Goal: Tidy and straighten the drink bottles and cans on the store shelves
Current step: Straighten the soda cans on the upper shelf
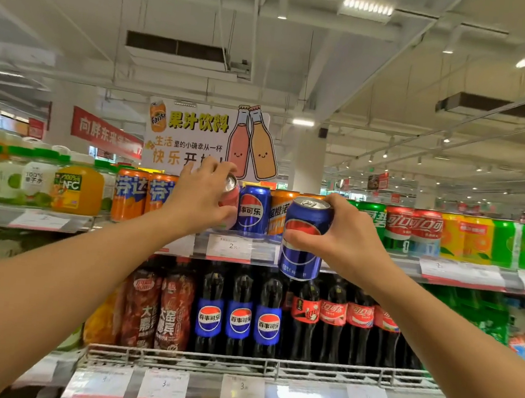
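- Left hand, arm outstretched, grips a tilted pink can on the top shelf.
- Right hand clasps a blue can, tilted, before the shelf edge.

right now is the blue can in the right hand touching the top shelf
Apart. The head view shows the right hand holding the blue can tilted in front of the top shelf, its base hanging below the shelf edge.
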A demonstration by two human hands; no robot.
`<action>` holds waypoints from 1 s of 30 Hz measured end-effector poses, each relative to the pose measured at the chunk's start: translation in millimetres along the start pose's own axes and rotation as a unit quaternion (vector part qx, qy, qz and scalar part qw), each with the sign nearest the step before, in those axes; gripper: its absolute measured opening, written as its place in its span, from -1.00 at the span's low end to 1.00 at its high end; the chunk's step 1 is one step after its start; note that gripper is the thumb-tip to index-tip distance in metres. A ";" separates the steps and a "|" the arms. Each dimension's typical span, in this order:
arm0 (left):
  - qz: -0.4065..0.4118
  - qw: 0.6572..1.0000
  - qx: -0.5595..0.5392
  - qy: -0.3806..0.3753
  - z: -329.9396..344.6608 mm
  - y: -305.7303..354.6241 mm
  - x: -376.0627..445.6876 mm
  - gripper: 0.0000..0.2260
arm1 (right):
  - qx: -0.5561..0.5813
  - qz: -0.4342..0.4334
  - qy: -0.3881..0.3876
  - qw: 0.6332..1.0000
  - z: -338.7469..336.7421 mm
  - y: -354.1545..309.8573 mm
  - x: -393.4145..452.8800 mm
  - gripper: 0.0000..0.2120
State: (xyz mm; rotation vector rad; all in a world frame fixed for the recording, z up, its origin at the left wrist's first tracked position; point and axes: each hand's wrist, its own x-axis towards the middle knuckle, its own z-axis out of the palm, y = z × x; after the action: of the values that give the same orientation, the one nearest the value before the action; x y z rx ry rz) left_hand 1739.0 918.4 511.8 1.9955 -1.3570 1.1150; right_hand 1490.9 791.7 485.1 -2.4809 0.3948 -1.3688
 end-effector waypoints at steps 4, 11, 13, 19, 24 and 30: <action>-0.019 0.994 -0.082 0.073 -21.6 -6.9 -15.7 -0.32 | 0.011 -0.019 -0.006 1.000 7.3 -11.8 15.0 -0.50; -0.003 0.990 -0.078 0.119 -71.6 -17.8 -48.5 -0.31 | 0.010 -0.052 -0.004 0.999 41.2 -31.8 59.0 -0.41; 0.000 0.991 -0.068 0.118 -83.1 -23.5 -59.8 -0.31 | 0.015 -0.060 -0.012 0.998 53.6 -37.8 70.9 -0.39; 0.007 0.993 -0.024 0.114 -108.0 -41.2 -87.3 -0.30 | -0.021 -0.116 -0.022 0.993 93.4 -51.8 98.8 -0.34; 0.006 0.994 -0.015 0.110 -123.1 -48.4 -106.5 -0.29 | -0.119 -0.170 -0.020 0.978 116.2 -61.8 115.2 -0.39; 0.009 0.996 -0.008 0.083 -127.6 -51.2 -119.1 -0.27 | -0.171 -0.140 -0.054 0.974 125.8 -57.7 125.9 -0.39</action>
State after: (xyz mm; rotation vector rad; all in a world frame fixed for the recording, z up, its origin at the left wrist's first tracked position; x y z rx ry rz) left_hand 1719.4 1097.4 486.2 1.8381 -1.2953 1.2458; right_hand 1668.6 812.7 539.6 -2.9764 0.2835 -1.3509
